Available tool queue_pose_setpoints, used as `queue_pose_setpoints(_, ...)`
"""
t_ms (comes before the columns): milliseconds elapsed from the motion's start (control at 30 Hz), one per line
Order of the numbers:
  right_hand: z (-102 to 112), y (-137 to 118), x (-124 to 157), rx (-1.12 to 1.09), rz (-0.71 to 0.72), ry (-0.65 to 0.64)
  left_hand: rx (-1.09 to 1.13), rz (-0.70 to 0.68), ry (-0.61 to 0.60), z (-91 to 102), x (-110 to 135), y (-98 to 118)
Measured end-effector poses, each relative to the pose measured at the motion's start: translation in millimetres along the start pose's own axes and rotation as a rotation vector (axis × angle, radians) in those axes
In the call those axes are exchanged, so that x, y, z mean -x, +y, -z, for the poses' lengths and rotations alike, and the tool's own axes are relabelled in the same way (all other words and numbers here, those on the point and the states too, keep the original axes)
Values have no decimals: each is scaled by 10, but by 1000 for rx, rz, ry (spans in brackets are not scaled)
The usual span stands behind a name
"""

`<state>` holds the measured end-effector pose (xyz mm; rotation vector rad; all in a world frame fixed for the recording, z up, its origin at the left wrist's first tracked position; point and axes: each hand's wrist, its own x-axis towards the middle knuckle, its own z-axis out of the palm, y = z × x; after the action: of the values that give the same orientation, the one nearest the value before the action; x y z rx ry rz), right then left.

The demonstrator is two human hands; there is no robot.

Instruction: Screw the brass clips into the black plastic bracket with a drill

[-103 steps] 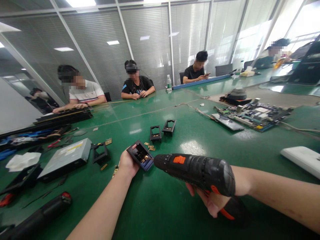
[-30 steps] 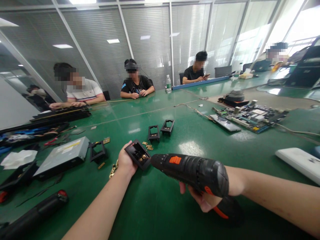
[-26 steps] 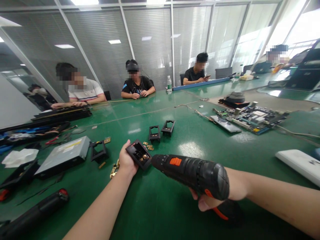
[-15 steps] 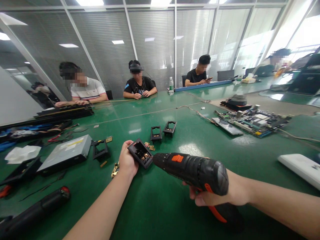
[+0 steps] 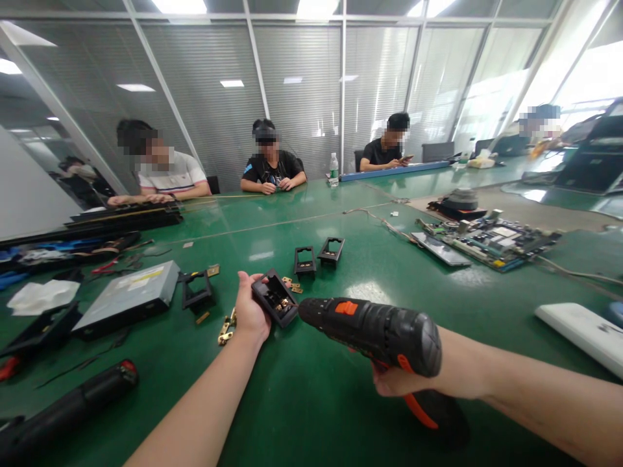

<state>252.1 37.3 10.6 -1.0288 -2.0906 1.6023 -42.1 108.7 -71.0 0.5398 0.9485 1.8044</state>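
My left hand (image 5: 253,312) is closed around the side of a black plastic housing (image 5: 275,299), tilted so its open cavity with small brass pieces faces me. In my right hand (image 5: 396,379) is a black and orange cordless drill (image 5: 372,327), gripped by its handle. The drill's nose points left and meets the housing's right edge in view; the bit itself is hidden, so I cannot tell whether it touches. Beyond the housing lie small brass plates (image 5: 293,286). More brass parts (image 5: 226,331) rest just left of my left wrist.
Two black frames (image 5: 305,261) stand farther back, and another black frame (image 5: 197,292) sits left beside a silver disc drive (image 5: 129,295). A black cylindrical tool (image 5: 68,408) lies front left. Circuit boards (image 5: 496,237) and a white case (image 5: 581,337) are right. People sit across the table.
The drill and both hands stay almost in place, with the drill still against the housing in view. My left thumb has lifted slightly from the housing. The view has shifted a little.
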Motion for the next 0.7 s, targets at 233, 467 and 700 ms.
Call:
queue_pose_setpoints(233, -67, -48, -138, -175, -50, -69, -86, -71, 8, 21, -42, -22)
queue_pose_setpoints(467, -116, 41, -223, -268, -123, -72, -160, -19, 122, 43, -133, -47)
queue_pose_setpoints(700, -67, -42, -247, -171, -81, -210, -204, 21, 156, 9, -142, -3)
